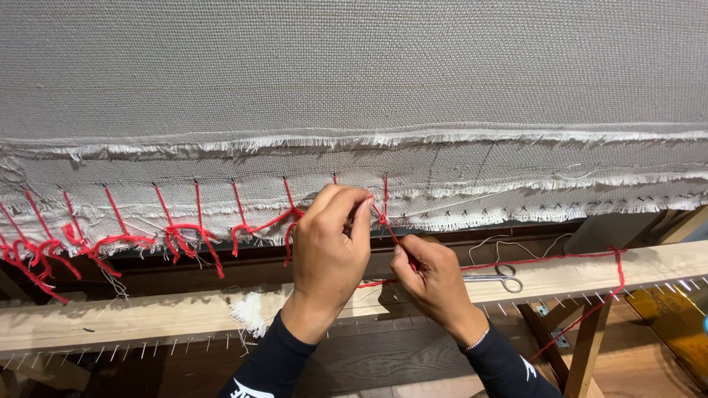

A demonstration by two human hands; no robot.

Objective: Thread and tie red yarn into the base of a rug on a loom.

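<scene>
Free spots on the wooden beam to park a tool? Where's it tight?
Bare stretch of wooden beam left of the white fluff tuft. Another bare stretch right of the scissors, though the loose red yarn trails along its back edge. Crowded in the middle: left hand and right hand work the yarn at the canvas edge, scissors beside them.

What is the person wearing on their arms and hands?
Both hands, the left hand and the right hand, are bare, with no gloves. Each arm has a long dark sleeve down to the wrist, with a small white marking on it. A thin beaded bracelet circles the right wrist.
</scene>
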